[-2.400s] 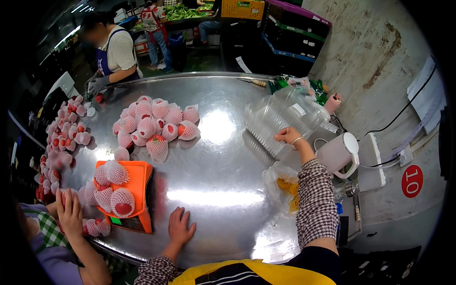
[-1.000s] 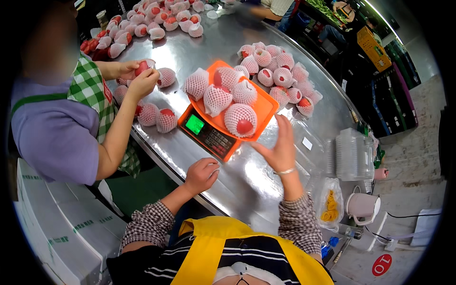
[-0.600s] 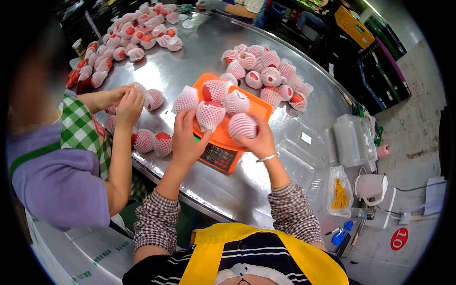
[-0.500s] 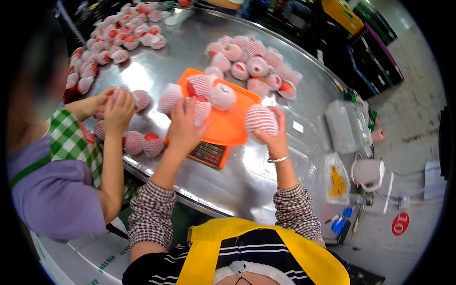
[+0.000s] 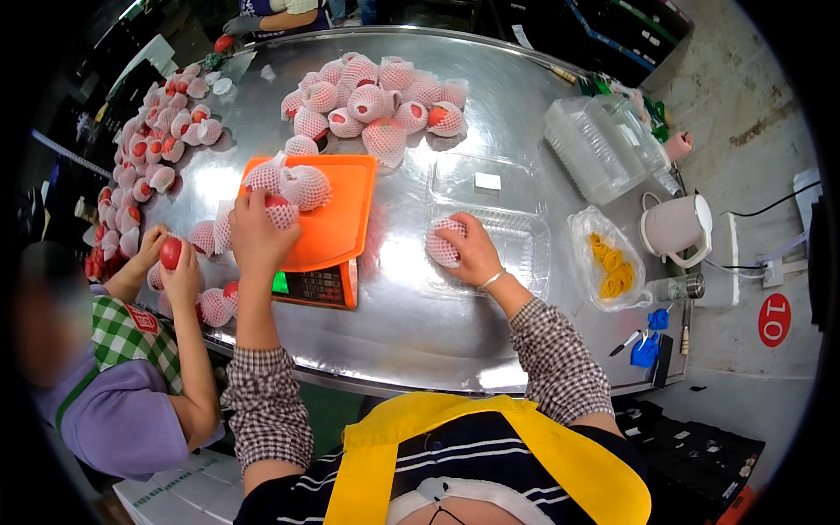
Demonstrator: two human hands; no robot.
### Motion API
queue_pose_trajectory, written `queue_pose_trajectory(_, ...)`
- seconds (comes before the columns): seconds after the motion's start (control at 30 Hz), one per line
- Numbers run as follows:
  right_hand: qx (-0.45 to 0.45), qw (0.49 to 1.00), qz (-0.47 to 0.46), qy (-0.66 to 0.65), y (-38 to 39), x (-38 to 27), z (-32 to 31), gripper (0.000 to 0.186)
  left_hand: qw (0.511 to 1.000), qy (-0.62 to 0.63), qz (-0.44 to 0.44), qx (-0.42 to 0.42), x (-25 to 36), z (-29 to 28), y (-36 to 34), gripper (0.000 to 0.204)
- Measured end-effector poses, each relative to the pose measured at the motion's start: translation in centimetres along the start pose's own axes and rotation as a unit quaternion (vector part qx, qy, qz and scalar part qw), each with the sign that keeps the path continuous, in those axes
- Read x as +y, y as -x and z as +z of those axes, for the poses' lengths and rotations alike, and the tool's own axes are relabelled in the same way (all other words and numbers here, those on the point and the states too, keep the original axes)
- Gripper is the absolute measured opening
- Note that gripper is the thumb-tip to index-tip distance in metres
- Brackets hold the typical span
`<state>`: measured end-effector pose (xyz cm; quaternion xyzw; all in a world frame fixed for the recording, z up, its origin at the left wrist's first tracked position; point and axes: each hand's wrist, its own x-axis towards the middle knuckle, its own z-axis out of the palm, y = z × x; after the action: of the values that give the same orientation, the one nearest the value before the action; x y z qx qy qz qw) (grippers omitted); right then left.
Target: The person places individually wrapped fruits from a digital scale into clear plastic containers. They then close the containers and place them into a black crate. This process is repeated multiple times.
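My right hand [image 5: 479,254] is closed round a red fruit in a white foam net [image 5: 444,243]. It holds the fruit at the left side of an open clear plastic clamshell box [image 5: 528,249]; whether the fruit touches the box bottom I cannot tell. My left hand [image 5: 256,234] has its fingers round another netted fruit [image 5: 281,213] at the left of the orange weighing tray [image 5: 337,223]. Two more netted fruits [image 5: 304,187] lie on that tray just beyond the fingers. Below the tray, the scale [image 5: 324,287] shows a lit green display.
Netted fruits form a pile [image 5: 372,101] at the far middle and a bigger heap [image 5: 144,166] at far left. A co-worker [image 5: 131,385] at left holds a bare red fruit [image 5: 171,253]. Stacked clear boxes [image 5: 595,144], a bag of yellow rubber bands [image 5: 611,262] and a pot [image 5: 675,225] stand right.
The view has swung right, bringing the clear box into sight. My right hand has carried its netted fruit from beside the tray to the box. My left hand stays at the tray's fruit.
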<state>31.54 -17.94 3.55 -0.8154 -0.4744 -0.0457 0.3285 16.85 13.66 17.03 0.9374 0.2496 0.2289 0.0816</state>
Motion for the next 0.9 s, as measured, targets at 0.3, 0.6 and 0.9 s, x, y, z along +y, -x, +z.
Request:
queue_pose_trajectory(0.3,0.032,0.992,0.075,-0.100,-0.2,-1.7,-2.4,0.059,0.548,0.768,-0.204,-0.261,9.4,3.7,8.2,0.072)
queue_pose_trajectory(0.6,0.061,0.946,0.122,-0.295,4.9,-7.2,-7.4,0.050,0.474,0.784,-0.331,-0.228,16.0,8.7,11.6,0.030)
queue_pose_trajectory(0.9,0.052,0.943,0.255,-0.207,5.8,-4.0,-8.3,0.083,0.883,0.421,-0.073,-0.192,22.5,11.9,11.6,0.026)
